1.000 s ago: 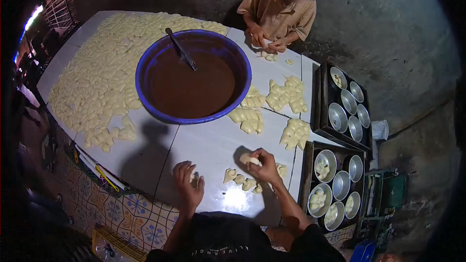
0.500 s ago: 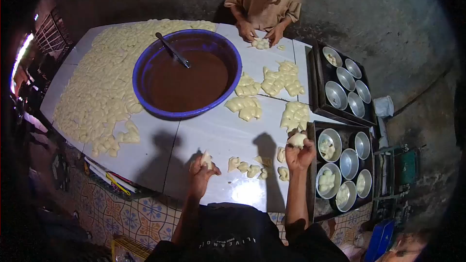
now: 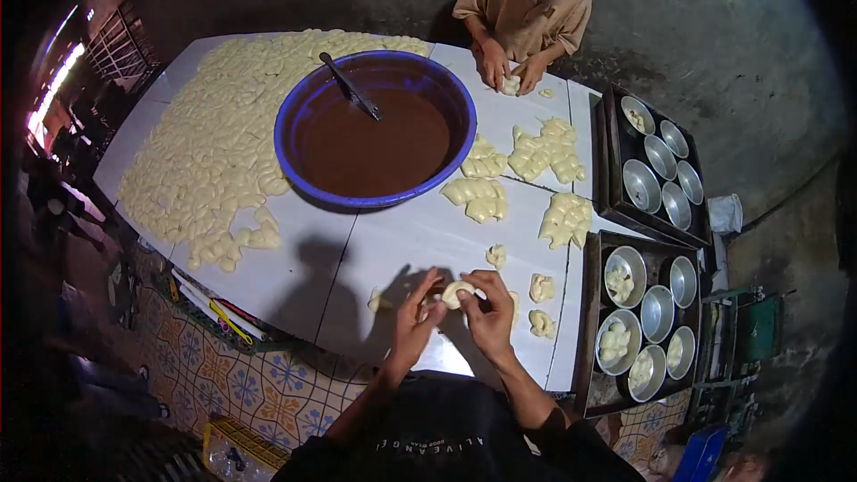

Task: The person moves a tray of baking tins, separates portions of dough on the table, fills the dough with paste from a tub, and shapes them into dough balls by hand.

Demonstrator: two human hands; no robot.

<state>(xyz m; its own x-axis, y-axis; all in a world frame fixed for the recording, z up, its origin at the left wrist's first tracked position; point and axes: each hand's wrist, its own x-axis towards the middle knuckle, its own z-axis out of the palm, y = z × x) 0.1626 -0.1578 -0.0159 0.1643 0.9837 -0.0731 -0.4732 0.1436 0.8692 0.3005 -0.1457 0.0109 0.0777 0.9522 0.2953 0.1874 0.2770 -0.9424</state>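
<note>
Between my two hands, above the near part of the white table, is a small pale dough piece (image 3: 458,294). My right hand (image 3: 485,312) pinches it from the right. My left hand (image 3: 417,317) has its fingers apart, close at the dough's left side. One dough scrap (image 3: 378,301) lies left of my left hand. To the right of my right hand sit small dough lumps (image 3: 542,323), and another lump (image 3: 496,256) is farther up the table.
A blue basin (image 3: 375,201) of brown filling holds a dark-handled utensil (image 3: 351,87). Many dough pieces (image 3: 201,161) cover the table's left. Two dark trays (image 3: 591,330) with round tins stand at the right. Across the table a person (image 3: 522,9) handles dough.
My right hand has come back from beside the near tray to the middle, and my left hand has moved up to meet it. More lumps show at the right. The camera view has shifted.
</note>
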